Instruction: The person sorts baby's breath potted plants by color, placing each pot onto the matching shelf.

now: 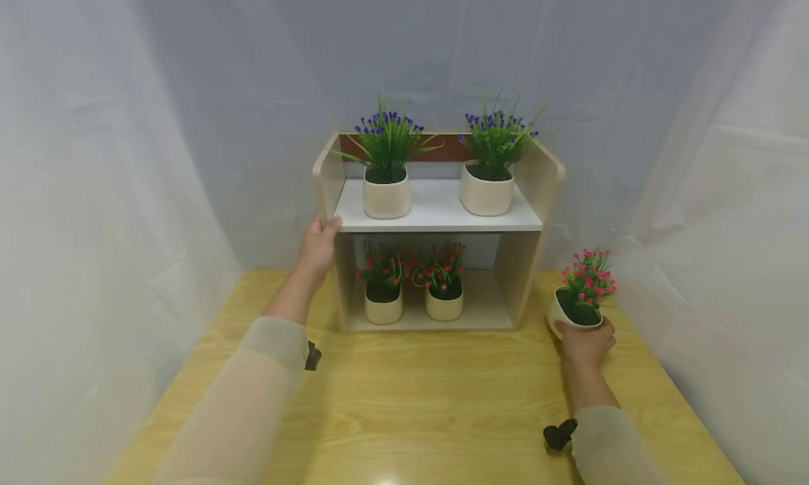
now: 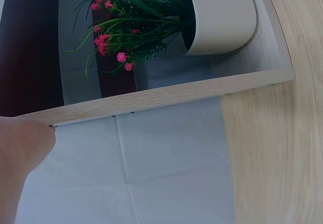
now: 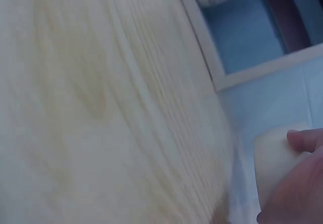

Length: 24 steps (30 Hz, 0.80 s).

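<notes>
On the right of the head view my right hand (image 1: 586, 341) grips a cream pot (image 1: 556, 315) of pink flowers (image 1: 594, 278), tilted, near the table's right side. The same white pot (image 3: 275, 158) shows in the right wrist view, thumb and fingers round its wall. My left hand (image 1: 319, 246) holds the left side of a two-tier wooden shelf (image 1: 436, 225), thumb by the front edge of the upper board. In the left wrist view, part of the left hand (image 2: 25, 148) lies against the panel edge; its other fingers are hidden.
Two pots of purple flowers, the left pot (image 1: 387, 197) and the right pot (image 1: 487, 194), stand on the upper board. Below, two pots of red-pink flowers, one pot (image 1: 383, 309) and another pot (image 1: 444, 307), stand left of centre. A wood-grain table (image 1: 392, 394) lies under the shelf, with pale sheeting (image 1: 714, 260) around.
</notes>
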### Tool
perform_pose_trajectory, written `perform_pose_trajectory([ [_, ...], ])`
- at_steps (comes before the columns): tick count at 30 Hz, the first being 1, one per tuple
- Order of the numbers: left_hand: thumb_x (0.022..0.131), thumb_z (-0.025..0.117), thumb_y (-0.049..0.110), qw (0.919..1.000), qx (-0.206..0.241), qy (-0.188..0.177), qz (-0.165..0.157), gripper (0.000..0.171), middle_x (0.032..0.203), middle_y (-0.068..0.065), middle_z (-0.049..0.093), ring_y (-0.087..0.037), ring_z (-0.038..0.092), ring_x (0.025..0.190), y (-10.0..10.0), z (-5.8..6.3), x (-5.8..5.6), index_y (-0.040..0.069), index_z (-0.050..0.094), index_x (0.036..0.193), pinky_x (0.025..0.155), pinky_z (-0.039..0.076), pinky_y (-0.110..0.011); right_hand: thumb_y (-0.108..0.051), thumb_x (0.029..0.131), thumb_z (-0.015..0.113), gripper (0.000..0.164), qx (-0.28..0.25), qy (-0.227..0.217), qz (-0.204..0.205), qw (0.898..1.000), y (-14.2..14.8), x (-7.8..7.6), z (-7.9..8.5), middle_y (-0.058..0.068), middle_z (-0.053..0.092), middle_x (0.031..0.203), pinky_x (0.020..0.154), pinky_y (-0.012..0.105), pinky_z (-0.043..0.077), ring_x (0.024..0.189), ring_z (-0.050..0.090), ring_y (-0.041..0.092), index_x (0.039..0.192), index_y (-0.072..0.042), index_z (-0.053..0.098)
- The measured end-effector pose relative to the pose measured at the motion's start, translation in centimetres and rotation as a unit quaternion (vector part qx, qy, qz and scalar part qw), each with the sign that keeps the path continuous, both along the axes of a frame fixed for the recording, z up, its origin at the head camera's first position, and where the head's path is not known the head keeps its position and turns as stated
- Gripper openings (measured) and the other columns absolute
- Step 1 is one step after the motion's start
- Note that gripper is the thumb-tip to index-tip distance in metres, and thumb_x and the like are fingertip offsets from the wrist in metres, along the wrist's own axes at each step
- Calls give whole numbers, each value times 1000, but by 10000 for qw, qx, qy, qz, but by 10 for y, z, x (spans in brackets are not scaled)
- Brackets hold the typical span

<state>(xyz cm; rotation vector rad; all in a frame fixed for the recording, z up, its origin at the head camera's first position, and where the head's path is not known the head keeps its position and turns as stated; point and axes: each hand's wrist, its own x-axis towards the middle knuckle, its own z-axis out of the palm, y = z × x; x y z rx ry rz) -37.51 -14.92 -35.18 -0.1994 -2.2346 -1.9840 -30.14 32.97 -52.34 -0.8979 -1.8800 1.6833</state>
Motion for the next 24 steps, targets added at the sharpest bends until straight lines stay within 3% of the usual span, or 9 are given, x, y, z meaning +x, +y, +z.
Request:
perform_pose_trajectory([
  [7, 117, 44, 39, 9999, -52, -59, 74, 61, 181, -9, 27, -31, 15, 171, 0, 2, -1, 21, 27, 173, 141, 8, -54, -12, 84, 90, 109, 115, 220, 42, 9997, -21, 21, 9, 28, 24, 170, 135, 54, 26, 155, 32, 45, 168, -3, 22],
  [15, 117, 43, 40, 10000, -19, -59, 18, 62, 182, -7, 25, -30, 14, 171, 1, 3, 0, 22, 24, 174, 140, 7, -56, -11, 86, 90, 106, -194, 513, 204, 9983, -43, 49, 26, 22, 20, 169, 135, 52, 25, 157, 29, 42, 167, -4, 21],
  [20, 117, 42, 37, 10000, 34, 8, -9, 62, 182, -8, 24, -30, 14, 171, 0, 0, 0, 20, 24, 174, 141, 7, -55, -18, 89, 89, 106, 69, 312, 524, 9981, -53, 64, 26, 19, 21, 163, 125, 49, 38, 153, 35, 41, 167, -6, 19],
  [24, 117, 42, 36, 10000, 72, 21, -23, 62, 182, -9, 25, -29, 14, 171, -1, -3, -1, 18, 24, 173, 141, 7, -53, -18, 89, 89, 110, 437, 335, 900, 9944, -63, 70, 22, 24, 23, 160, 119, 49, 43, 151, 40, 44, 172, -10, 16],
])
